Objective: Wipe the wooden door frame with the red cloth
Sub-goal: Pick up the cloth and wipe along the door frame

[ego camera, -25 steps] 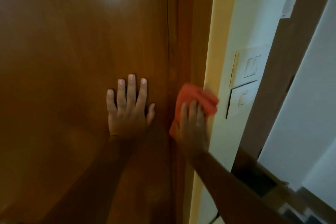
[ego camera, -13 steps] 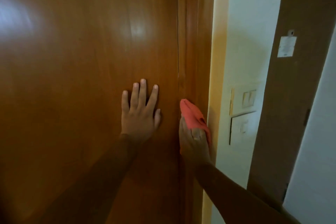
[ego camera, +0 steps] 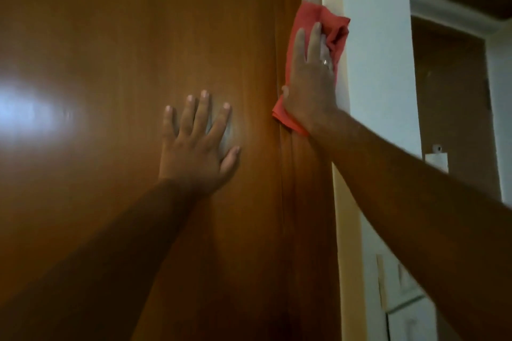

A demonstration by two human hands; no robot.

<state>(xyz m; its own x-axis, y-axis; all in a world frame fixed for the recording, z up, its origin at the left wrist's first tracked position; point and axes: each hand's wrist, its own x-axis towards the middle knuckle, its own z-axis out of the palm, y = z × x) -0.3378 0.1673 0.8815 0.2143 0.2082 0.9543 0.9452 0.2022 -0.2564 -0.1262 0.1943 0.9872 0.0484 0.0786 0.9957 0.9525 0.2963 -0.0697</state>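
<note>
The wooden door frame (ego camera: 304,188) runs vertically just right of the glossy brown door (ego camera: 110,63). My right hand (ego camera: 310,80) presses the red cloth (ego camera: 332,25) flat against the frame, high up, fingers pointing upward; cloth shows above the fingertips and below the palm. My left hand (ego camera: 198,147) lies flat on the door with fingers spread, holding nothing, lower than and left of the right hand.
A cream strip and white wall (ego camera: 376,77) border the frame on the right. Wall switches (ego camera: 399,296) sit low right, partly behind my right forearm. A dark doorway (ego camera: 451,97) opens further right, with a small white tag (ego camera: 436,159) on its edge.
My right hand has slid the red cloth up the frame, from level with the left hand to well above it. The view has tilted upward. The left hand stays flat on the door.
</note>
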